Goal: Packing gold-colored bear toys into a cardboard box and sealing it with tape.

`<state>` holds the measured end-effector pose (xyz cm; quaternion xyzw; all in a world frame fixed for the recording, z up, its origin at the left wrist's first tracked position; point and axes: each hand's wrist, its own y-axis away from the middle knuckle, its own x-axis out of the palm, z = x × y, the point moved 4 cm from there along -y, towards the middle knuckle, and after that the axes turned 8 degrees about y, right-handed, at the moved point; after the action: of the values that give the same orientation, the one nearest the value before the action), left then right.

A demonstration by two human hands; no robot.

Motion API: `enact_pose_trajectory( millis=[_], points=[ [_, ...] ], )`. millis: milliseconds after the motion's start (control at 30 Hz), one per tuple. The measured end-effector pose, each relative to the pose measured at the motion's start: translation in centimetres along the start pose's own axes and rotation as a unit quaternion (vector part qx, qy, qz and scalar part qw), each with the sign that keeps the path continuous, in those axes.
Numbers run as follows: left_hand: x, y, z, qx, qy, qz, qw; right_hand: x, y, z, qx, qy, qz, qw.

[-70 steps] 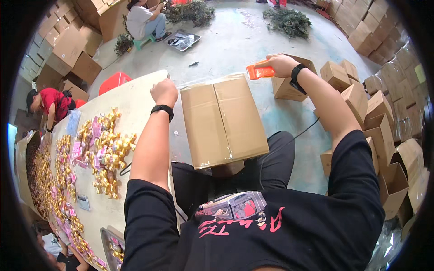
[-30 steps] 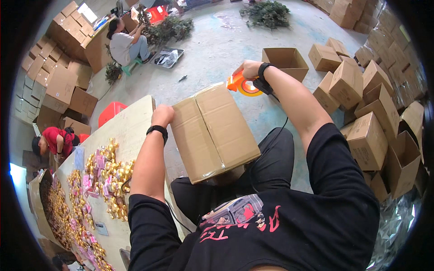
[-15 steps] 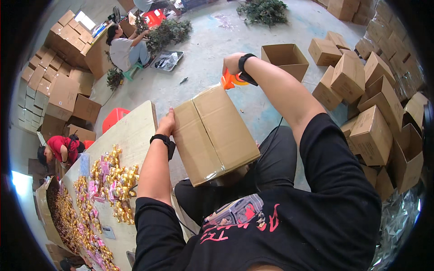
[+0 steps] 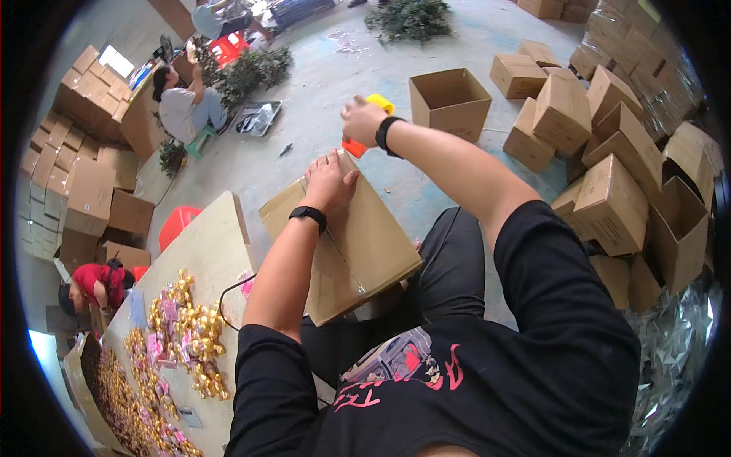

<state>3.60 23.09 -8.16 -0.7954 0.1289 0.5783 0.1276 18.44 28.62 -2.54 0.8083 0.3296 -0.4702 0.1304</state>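
Atop a closed cardboard box (image 4: 358, 244), the left hand (image 4: 329, 181) presses flat, fingers spread, while the right hand (image 4: 362, 120) grips an orange tape dispenser (image 4: 356, 145).

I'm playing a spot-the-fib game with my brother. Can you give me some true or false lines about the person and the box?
1. The left hand lies flat on the box. True.
2. The right hand is empty. False: it grips an orange and yellow tape gun.
3. The box flaps stand wide open. False: they are folded shut.
4. Both wrists wear a black band. True.
5. An open box sits on the floor past the tape gun. True.
6. The table on the left holds gold trinkets. True.
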Motion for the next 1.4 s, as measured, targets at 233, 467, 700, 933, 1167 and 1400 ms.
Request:
enact_pose_trajectory(
  millis=[233, 467, 700, 933, 1167, 1400],
  points=[
    [1.9, -6.0, 0.0, 0.048, -0.039, 0.11, 0.992, 6.5, 13.9, 2.4, 0.261, -0.267, 0.056, 0.926],
    [2.2, -9.1, 8.2, 0.106, -0.081, 0.143, 0.981, 10.9, 33.1, 13.9, 0.409, -0.89, -0.011, 0.201],
    [0.7, -9.3, 2.0, 0.027, 0.007, 0.245, 0.969, 8.3, 41.2, 18.5, 0.564, -0.696, -0.012, 0.444],
    [1.3, -9.8, 15.6, -0.047, 0.062, 0.212, 0.974, 6.7, 40.0, 16.9, 0.61, -0.631, 0.05, 0.476],
    [-1.9, -2.8, 16.5, -0.13, 0.146, 0.183, 0.964, 11.8, 40.1, 18.2, 0.595, -0.689, 0.0, 0.414],
    [-3.3, 3.7, 17.4, -0.229, 0.219, 0.169, 0.933, 12.0, 36.8, 16.7, 0.57, -0.691, 0.081, 0.436]
  ],
)
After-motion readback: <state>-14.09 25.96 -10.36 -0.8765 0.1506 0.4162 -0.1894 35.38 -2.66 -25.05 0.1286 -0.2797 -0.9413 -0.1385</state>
